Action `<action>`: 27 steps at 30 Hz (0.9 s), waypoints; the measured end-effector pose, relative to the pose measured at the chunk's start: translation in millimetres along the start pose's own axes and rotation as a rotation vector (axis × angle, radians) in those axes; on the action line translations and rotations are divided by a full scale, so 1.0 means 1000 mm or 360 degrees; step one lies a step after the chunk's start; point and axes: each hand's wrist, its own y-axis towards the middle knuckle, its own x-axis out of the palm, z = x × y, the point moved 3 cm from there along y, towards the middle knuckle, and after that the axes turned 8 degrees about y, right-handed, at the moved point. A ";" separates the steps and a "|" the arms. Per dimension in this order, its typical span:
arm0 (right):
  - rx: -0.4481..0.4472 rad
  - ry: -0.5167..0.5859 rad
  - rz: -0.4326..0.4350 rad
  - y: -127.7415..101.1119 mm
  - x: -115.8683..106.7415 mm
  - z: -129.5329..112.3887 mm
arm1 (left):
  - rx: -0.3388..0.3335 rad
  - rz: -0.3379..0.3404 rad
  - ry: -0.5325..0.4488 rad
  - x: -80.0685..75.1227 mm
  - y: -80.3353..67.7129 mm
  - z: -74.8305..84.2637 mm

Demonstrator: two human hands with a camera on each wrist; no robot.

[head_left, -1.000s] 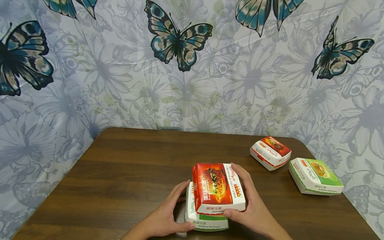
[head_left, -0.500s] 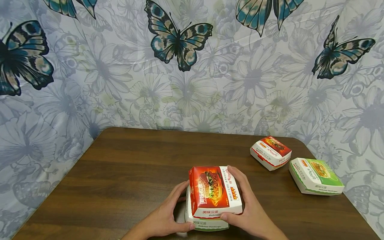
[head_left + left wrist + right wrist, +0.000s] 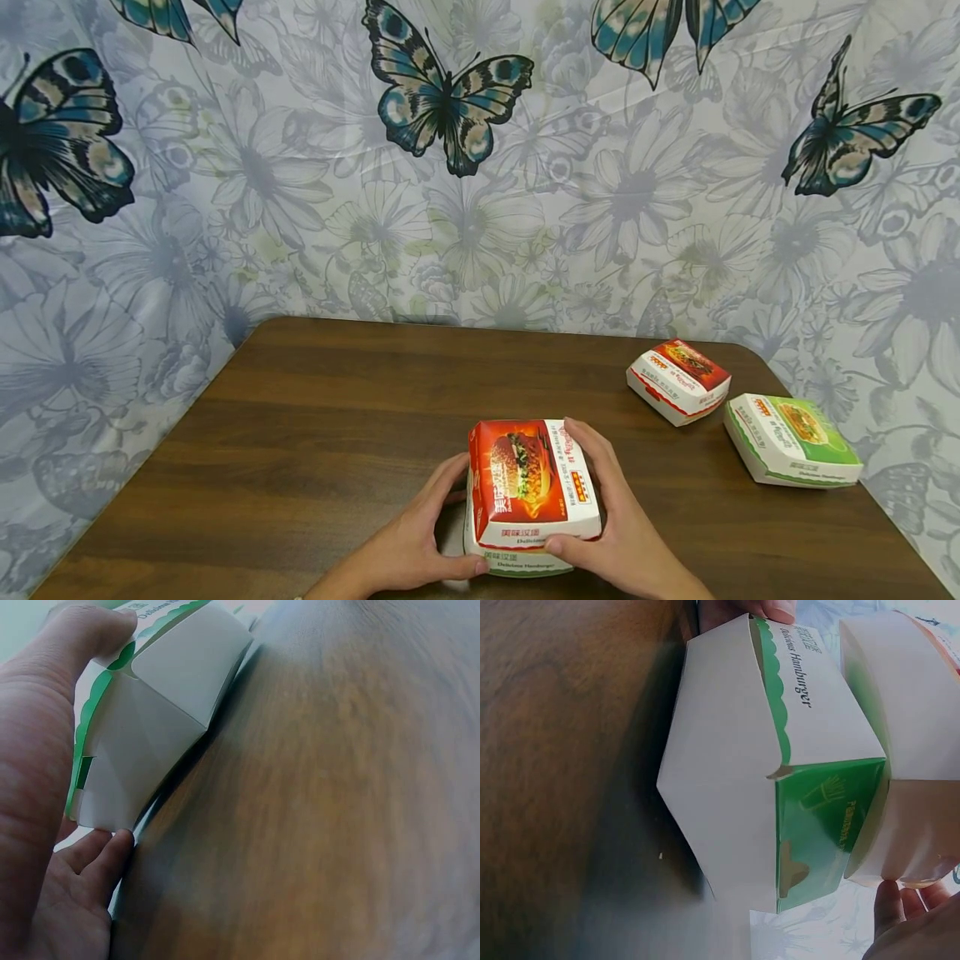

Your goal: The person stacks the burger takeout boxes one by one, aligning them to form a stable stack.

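A red-and-white hamburger box [image 3: 517, 479] sits over a green-and-white hamburger box [image 3: 528, 564] near the front of the table. My left hand [image 3: 412, 533] holds the green box, thumb at its front and fingers around the far side; the left wrist view has this green box [image 3: 150, 742] low by the wood. My right hand [image 3: 622, 525] grips the red box by its right side, thumb in front and fingers behind. Seen from the right wrist, the pale lower part of the red box [image 3: 919, 697] tilts against the top of the green box [image 3: 817, 697]. Most of the green lid is hidden.
At the right rear of the brown wooden table [image 3: 300, 433] lie a second red hamburger box [image 3: 678, 382] and, nearer the right edge, a second green one [image 3: 795, 442]. A cloth with butterflies and flowers [image 3: 480, 233] hangs behind the table.
The red box has come down and a little left over the green box, covering its lid, with my right hand still holding it. My left hand and the green box have barely moved.
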 end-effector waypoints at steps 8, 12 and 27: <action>0.0012 0.0026 -0.0013 0.000 0.000 0.003 | -0.0043 -0.0022 -0.0018 0.000 0.000 -0.001; -0.0035 0.0046 -0.0032 0.000 0.000 0.002 | -0.0055 -0.0032 0.0006 0.000 0.000 0.000; -0.0241 -0.0137 -0.0023 0.000 0.001 -0.006 | 0.0012 0.0019 0.0064 0.000 0.000 0.001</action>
